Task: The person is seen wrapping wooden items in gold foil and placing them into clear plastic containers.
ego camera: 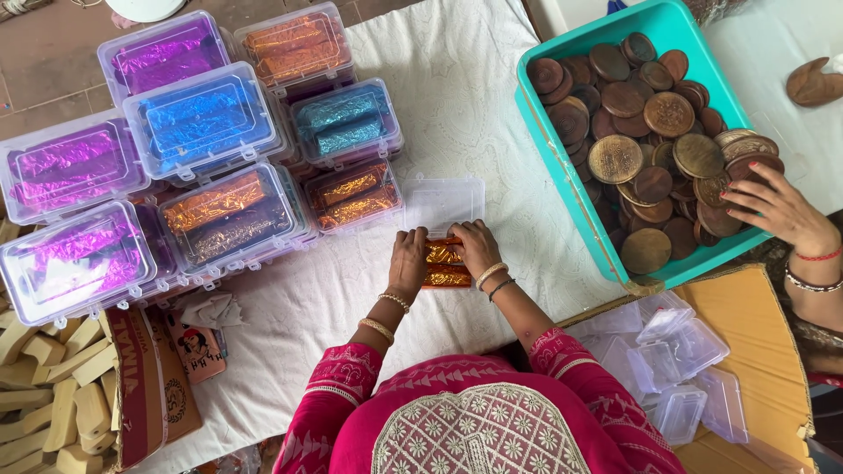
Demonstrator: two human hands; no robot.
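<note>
The person in the pink embroidered top leans over the white-clothed worktop [465, 105], both hands down on a small clear plastic box [442, 263] holding two bars wrapped in shiny orange foil. The box sits right in front of them, its clear lid [443, 204] flung open and lying flat on the cloth beyond. The left hand [407, 261] has its fingers curled over the left end of the bars, and the right hand [475, 247] presses on the right end; both grips are partly closed on the foil bars, fingertips bearing down rather than lifting.

To seat the bars well, I would judge that even pressure from both ends matters, so the foil lies flat and does not crease or ride above the rim where the lid would catch.

To the left stand stacked clear boxes [200, 123] already filled with purple, blue, teal and orange foil. At the right, a teal plastic tub [562, 171] is heaped with round brown embossed discs, and another person's hand [777, 211] with red nails rests on its rim. Empty clear boxes [676, 360] lie on a yellow cardboard sheet near the right elbow, and pale wooden blocks [44, 395] are piled at the lower left.
</note>
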